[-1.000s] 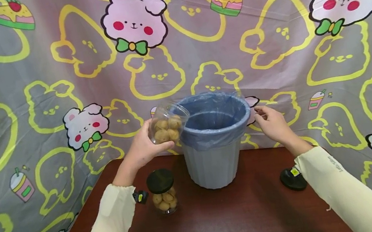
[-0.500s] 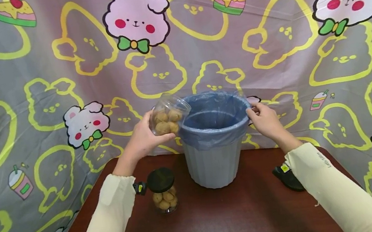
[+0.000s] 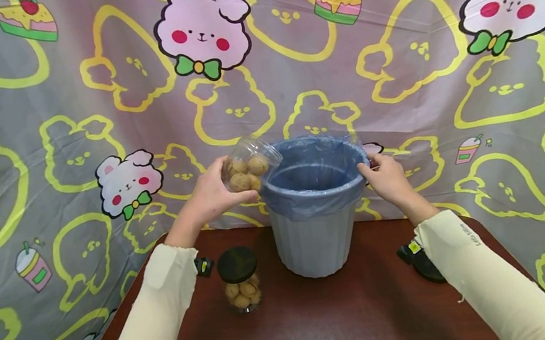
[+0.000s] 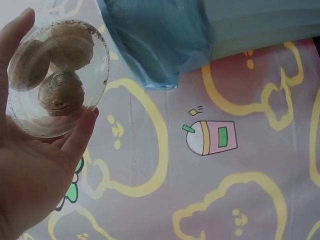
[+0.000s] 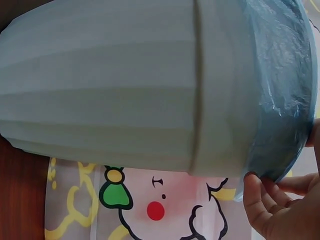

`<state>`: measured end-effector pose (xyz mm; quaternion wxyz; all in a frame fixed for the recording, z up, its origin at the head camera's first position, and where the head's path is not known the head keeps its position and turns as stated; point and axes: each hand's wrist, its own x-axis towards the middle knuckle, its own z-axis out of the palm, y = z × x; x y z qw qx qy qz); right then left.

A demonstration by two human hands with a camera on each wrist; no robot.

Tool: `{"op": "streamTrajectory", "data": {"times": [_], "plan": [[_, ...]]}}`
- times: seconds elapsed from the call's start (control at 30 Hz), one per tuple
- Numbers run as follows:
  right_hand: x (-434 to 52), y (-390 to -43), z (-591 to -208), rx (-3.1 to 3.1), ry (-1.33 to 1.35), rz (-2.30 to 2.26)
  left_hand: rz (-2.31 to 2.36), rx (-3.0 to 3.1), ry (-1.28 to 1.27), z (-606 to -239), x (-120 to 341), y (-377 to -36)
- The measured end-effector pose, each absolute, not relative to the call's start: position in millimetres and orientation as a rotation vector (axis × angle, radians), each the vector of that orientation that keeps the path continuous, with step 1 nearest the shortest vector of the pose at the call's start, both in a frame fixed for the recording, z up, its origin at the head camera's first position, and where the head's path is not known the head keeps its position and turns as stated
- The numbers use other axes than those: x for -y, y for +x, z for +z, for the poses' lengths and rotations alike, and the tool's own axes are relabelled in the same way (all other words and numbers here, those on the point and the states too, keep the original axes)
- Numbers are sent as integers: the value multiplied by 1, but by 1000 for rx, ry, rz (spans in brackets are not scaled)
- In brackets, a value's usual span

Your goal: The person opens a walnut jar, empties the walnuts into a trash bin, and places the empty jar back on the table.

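Colourless jar (image 3: pixel 252 167) lies tilted within left fingers (image 4: pixel 80 132).

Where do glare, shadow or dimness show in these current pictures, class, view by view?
Head view: pale sheen on the table, dark shadow right of the bin; left wrist view: brown contents dim inside the clear jar; right wrist view: white glints on the blue liner.

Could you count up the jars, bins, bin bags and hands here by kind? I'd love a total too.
Jars: 2 (open jar in the left hand; lidded jar on the table)
Bins: 1 (grey bin)
Bin bags: 1 (blue bag lining the bin)
Hands: 2 (the left, and the right hand at the bin's rim)
Total: 6
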<state>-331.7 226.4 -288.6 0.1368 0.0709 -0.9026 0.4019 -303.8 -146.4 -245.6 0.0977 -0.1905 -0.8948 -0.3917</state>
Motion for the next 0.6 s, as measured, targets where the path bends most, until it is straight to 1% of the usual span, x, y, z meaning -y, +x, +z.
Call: {"op": "streamTrajectory", "data": {"times": [0.27, 0.6], "plan": [[-225, -333, -293, 2573, 197, 1180, -994, 2671, -580, -234, 144, -310], [-226, -335, -296, 2562, 182, 1183, -974, 2684, -603, -223, 136, -317]]}}
